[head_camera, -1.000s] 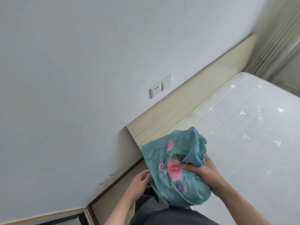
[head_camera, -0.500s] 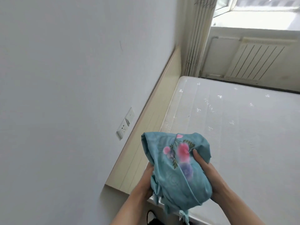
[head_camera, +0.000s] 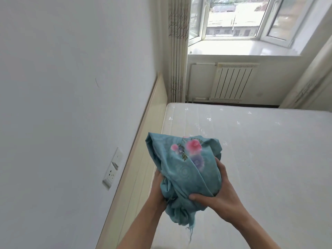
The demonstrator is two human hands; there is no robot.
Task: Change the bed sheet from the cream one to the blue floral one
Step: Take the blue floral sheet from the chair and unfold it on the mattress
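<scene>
Blue floral sheet [head_camera: 186, 169] bunched between both hands, above bare mattress [head_camera: 260, 159] edge.

White wall [head_camera: 71, 87] fills the left side, with a faint mark partway up. A double socket/switch plate [head_camera: 112, 168] is mounted low on it, near. A cream headboard panel [head_camera: 143, 141] runs along the wall base from near to far. Bare white mattress [head_camera: 260, 159], small quilted motifs, takes up the right and centre. At the far left corner hangs a cream curtain [head_camera: 177, 51] with a branch print; a second curtain [head_camera: 309, 78] hangs far right. Bay window [head_camera: 233, 18] on the far wall, white frames, rooftops outside, daylight coming in, bright sill. White radiator [head_camera: 233, 81] under the sill, dark strip of floor below it.
</scene>
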